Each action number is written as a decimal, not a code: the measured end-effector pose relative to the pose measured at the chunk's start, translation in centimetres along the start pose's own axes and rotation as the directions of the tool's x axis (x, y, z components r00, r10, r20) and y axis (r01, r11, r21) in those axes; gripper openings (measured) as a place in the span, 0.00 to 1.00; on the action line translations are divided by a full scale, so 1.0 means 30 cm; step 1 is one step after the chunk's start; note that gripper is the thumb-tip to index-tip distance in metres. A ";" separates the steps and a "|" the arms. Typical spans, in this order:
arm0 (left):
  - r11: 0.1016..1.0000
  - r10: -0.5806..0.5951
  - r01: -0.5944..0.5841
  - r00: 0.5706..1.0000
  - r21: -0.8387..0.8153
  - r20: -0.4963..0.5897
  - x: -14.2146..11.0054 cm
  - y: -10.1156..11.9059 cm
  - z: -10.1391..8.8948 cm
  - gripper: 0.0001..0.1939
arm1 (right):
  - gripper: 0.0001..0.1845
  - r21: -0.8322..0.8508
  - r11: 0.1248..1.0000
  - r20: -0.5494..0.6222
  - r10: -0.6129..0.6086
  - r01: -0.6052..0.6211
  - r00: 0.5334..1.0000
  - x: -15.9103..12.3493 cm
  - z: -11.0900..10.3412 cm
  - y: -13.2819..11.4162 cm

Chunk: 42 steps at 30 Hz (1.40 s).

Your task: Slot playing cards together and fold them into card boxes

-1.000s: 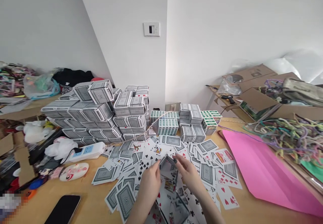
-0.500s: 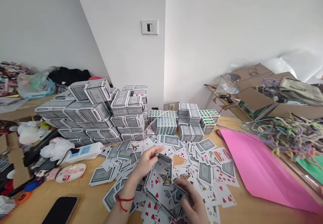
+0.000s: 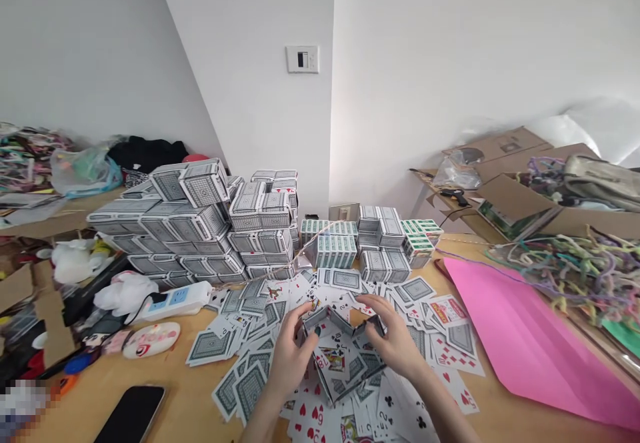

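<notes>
Between my two hands is an open frame of folded playing cards (image 3: 341,321), with loose cards showing through its middle. My left hand (image 3: 293,356) holds the frame's left wall, thumb on the inner side and fingers outside. With thumb and fingers curved around the far right part of the frame, my right hand (image 3: 397,343) grips its wall. Beneath and around the frame lie scattered playing cards (image 3: 253,386), some face up and others showing grey-green backs. Parts of the frame's side walls are hidden behind my fingers.
Stacked blocks of folded cards (image 3: 175,223) rise at the back left, with a smaller stack (image 3: 385,263) and green card boxes (image 3: 335,250) beside it. A phone (image 3: 131,416), power strip (image 3: 175,302), pink sheet (image 3: 520,336) and tangled cords (image 3: 555,263) surround the cards.
My right hand has moved from the frame's near right side to its far right side. The frame has turned and spread into a wider shape. The camera view has shifted slightly left.
</notes>
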State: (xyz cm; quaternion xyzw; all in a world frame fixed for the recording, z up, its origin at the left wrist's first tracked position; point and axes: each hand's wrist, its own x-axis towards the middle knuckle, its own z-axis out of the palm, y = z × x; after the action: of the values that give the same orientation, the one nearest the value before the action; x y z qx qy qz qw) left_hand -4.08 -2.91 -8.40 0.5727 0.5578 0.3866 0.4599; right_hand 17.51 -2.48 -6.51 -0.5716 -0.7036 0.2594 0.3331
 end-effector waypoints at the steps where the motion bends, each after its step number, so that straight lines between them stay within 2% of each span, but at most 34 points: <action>1: 1.000 0.017 -0.018 1.000 0.020 0.015 0.006 0.000 0.010 0.23 | 0.22 -0.078 0.997 0.039 -0.016 0.019 0.999 0.010 0.000 -0.023; 5: 0.998 0.028 -0.027 1.000 0.052 -0.013 0.049 0.001 0.055 0.24 | 0.14 -0.419 0.906 0.225 0.046 0.054 0.973 0.047 0.051 -0.099; 8: 1.000 -0.005 0.006 0.999 0.029 -0.037 0.068 -0.005 0.074 0.25 | 0.12 -0.574 0.819 0.266 0.158 0.024 0.951 0.078 0.100 -0.106; 11: 1.000 -0.008 0.009 0.999 0.003 -0.043 0.074 -0.019 0.076 0.25 | 0.11 -0.609 0.793 0.271 0.200 0.007 0.941 0.097 0.121 -0.086; 19: 0.997 -0.001 0.002 1.000 -0.081 0.013 0.112 -0.032 0.073 0.26 | 0.17 -0.581 0.814 0.267 0.180 0.009 0.947 0.093 0.132 -0.062; 26: 0.996 0.051 -0.049 0.998 -0.069 0.034 0.125 -0.035 0.086 0.27 | 0.18 -0.516 0.854 0.291 0.101 0.067 0.952 0.103 0.146 -0.051; 30: 0.998 -0.007 0.009 0.999 -0.055 0.050 0.112 -0.025 0.094 0.26 | 0.15 -0.503 0.862 0.253 0.085 0.056 0.964 0.103 0.161 -0.056; 33: 0.997 -0.002 0.006 0.999 -0.072 0.054 0.107 -0.017 0.097 0.26 | 0.13 -0.468 0.882 0.236 0.066 0.053 0.969 0.103 0.161 -0.072; 35: 0.994 0.012 -0.007 0.999 -0.106 0.053 0.104 -0.018 0.093 0.25 | 0.10 -0.381 0.923 0.194 0.031 0.046 0.981 0.101 0.141 -0.078; 37: 0.988 0.004 0.005 0.998 -0.157 0.057 0.101 -0.023 0.078 0.25 | 0.08 -0.236 0.972 0.096 0.011 0.012 0.995 0.095 0.100 -0.067; 40: 0.967 0.005 0.024 0.994 -0.255 0.111 0.102 -0.031 0.037 0.26 | 0.16 0.000 0.990 -0.072 0.142 -0.142 0.987 0.074 0.022 -0.008; 42: 0.952 0.079 -0.014 0.977 -0.307 0.199 0.112 -0.031 0.011 0.26 | 0.21 0.184 0.960 -0.152 0.240 -0.211 0.959 0.051 -0.012 0.048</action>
State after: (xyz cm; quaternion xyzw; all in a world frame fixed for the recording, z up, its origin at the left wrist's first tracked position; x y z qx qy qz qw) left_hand -3.75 0.37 -9.62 0.5458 0.4266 0.4160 0.5891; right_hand 18.50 -0.69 -7.07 -0.6388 -0.5781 0.3028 0.4076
